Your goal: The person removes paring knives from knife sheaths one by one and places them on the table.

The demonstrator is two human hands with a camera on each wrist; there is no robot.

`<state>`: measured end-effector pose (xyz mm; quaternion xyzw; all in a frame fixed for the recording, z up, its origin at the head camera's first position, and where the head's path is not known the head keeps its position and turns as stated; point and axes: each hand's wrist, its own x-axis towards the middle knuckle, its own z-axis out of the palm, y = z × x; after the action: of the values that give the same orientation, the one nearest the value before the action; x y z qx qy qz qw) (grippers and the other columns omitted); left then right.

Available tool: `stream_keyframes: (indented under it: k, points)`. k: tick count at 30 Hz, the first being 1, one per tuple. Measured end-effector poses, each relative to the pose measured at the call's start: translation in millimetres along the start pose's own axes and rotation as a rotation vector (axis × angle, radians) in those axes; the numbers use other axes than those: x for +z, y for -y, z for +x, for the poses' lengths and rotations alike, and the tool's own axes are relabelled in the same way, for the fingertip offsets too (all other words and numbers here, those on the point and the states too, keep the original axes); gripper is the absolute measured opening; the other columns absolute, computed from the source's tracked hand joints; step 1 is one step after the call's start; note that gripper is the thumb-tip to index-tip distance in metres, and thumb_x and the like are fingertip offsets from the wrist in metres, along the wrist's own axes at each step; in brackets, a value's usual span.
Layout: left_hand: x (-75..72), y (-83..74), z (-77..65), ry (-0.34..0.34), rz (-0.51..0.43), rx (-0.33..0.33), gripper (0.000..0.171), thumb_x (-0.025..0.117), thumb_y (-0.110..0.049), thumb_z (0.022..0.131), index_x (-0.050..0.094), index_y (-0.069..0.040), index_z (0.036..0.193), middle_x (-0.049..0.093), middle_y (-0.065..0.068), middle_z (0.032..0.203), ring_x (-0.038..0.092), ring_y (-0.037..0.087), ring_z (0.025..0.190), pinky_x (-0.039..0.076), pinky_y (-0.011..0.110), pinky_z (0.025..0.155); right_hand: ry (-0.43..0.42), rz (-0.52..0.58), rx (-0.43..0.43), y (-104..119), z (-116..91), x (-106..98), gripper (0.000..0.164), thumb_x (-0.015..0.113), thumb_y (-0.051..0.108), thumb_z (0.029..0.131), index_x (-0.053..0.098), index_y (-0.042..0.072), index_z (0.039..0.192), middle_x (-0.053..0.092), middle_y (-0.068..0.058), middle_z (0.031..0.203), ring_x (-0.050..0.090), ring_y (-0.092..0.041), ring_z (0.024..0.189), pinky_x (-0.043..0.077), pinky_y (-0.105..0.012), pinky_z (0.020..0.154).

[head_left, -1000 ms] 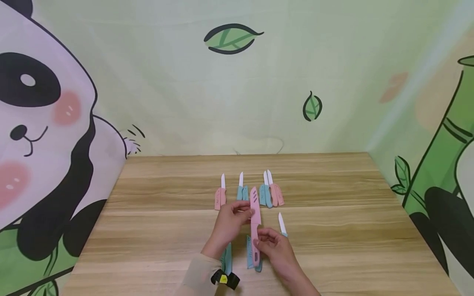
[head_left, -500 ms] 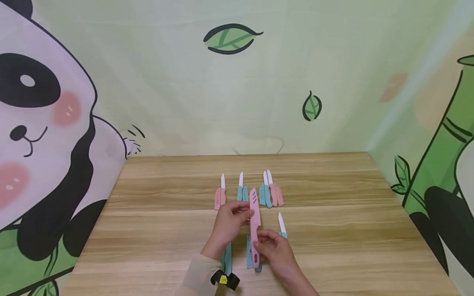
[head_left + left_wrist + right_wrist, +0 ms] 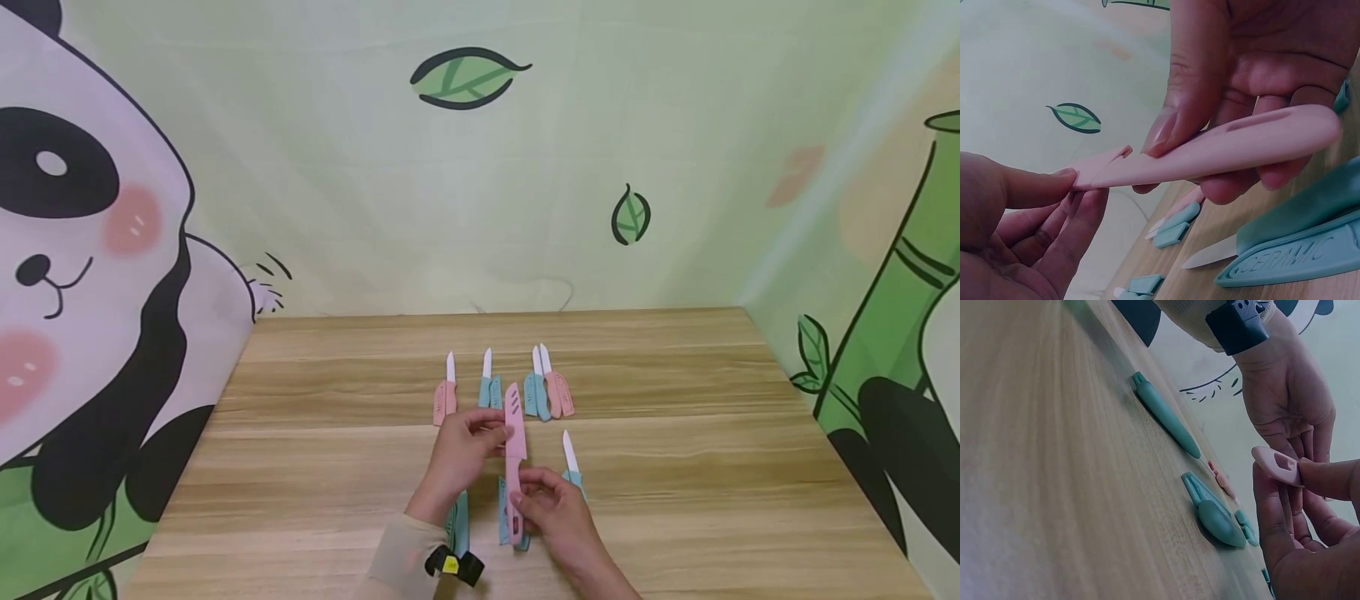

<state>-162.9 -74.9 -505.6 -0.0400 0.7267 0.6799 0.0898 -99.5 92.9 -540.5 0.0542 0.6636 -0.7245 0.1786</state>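
Note:
Both hands hold a pink knife in its sheath above the table. My left hand (image 3: pixel 467 454) pinches the slotted pink sheath (image 3: pixel 515 429) between thumb and fingers; it covers the blade. On the handle (image 3: pixel 513 500) grips my right hand (image 3: pixel 561 515), thumb on top and fingers beneath. In the left wrist view, the handle (image 3: pixel 1229 150) spans between the two hands. The right wrist view shows the handle's end (image 3: pixel 1275 465) with its hole. Below the held knife lies a teal knife with its sheath (image 3: pixel 503 521), partly hidden.
Along the back lie a pink knife (image 3: pixel 451 396), a teal knife (image 3: pixel 485 390) and a teal and pink pair (image 3: pixel 543 404), white blades bare, sheaths alongside. Another teal knife (image 3: pixel 572 467) lies beyond my right hand. A teal item (image 3: pixel 461 525) is beside my left wrist.
The held knife has shifted slightly toward me, with my right hand lowering a little along with it. My left hand has hardly moved. The knives on the table stay put.

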Motion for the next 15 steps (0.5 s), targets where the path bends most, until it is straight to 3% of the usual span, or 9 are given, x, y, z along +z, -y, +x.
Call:
stream_keyframes:
  k: [15]
  points:
    - [-1.3, 4.5, 4.6, 0.016, -0.006, 0.016, 0.022, 0.070, -0.004, 0.096, 0.074, 0.002, 0.117, 0.071, 0.014, 0.098, 0.070, 0.014, 0.078, 0.066, 0.032, 0.076, 0.005, -0.006, -0.021, -0.7, -1.4, 1.1, 0.034, 0.071, 0.002, 0.095, 0.062, -0.007, 0.126, 0.064, -0.006, 0.103, 0.068, -0.013, 0.085, 0.061, -0.026, 0.068]
